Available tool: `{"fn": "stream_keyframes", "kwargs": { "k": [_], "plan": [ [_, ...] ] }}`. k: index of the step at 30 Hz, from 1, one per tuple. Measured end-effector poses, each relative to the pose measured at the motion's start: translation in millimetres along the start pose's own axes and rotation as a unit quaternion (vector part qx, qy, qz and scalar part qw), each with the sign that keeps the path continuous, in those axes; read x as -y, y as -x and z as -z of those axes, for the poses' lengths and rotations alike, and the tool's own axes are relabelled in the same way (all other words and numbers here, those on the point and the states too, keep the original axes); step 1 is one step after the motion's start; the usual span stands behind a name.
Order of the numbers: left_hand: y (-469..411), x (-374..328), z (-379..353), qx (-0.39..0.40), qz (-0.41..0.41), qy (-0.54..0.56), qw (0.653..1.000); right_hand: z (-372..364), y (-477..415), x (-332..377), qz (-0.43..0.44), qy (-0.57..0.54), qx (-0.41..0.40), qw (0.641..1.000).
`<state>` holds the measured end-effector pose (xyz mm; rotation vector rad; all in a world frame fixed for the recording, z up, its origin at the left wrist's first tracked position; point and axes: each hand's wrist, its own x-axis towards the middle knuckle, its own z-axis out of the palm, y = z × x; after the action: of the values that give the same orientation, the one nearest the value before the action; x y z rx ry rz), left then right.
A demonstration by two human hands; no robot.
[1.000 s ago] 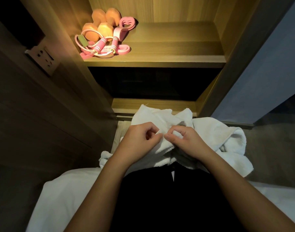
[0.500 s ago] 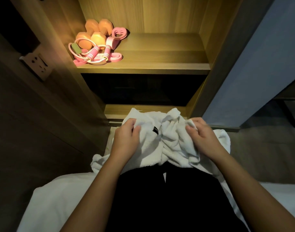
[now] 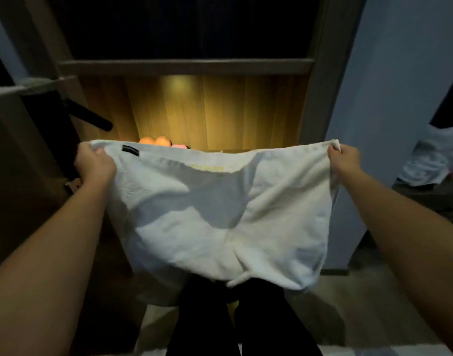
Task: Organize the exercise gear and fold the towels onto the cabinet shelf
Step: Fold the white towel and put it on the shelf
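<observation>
A white towel [image 3: 220, 214] hangs spread out flat in front of me, a small black label near its top left. My left hand [image 3: 94, 164] grips the top left corner and my right hand [image 3: 344, 158] pinches the top right corner. Just above the towel's top edge peek the orange dumbbells [image 3: 154, 140] and a bit of pink gear [image 3: 179, 145] on the lit cabinet shelf [image 3: 235, 150]. The towel hides most of that shelf.
The wooden cabinet back panel [image 3: 220, 111] glows under a light; a dark compartment lies above it. A black handle [image 3: 89, 119] sticks out at left. A blue-grey wall [image 3: 389, 98] stands at right, with white cloth [image 3: 436, 160] on a surface beyond. Another white cloth [image 3: 158, 286] lies below.
The towel was bunched in both hands low by my lap; now it is lifted and stretched wide by its top corners. My view has tilted up toward the cabinet.
</observation>
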<state>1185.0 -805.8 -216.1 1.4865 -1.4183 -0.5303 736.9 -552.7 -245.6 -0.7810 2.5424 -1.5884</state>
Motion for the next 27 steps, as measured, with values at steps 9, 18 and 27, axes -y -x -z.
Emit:
{"fn": "stream_keyframes", "kwargs": {
  "k": [9,18,27],
  "plan": [
    [-54.6,-38.3,47.0,-0.074,0.039,0.041,0.996,47.5,-32.4,50.5,-0.001,-0.01,-0.112,0.994],
    [-51.8,-37.6,51.7,-0.118,-0.014,0.039,0.992,60.7,-33.6,59.5,-0.005,0.047,-0.154,0.987],
    [-56.6,-27.1,42.4,-0.1,0.006,0.004,0.995,52.9,-30.4,53.2,-0.018,0.116,-0.112,0.987]
  ]
}}
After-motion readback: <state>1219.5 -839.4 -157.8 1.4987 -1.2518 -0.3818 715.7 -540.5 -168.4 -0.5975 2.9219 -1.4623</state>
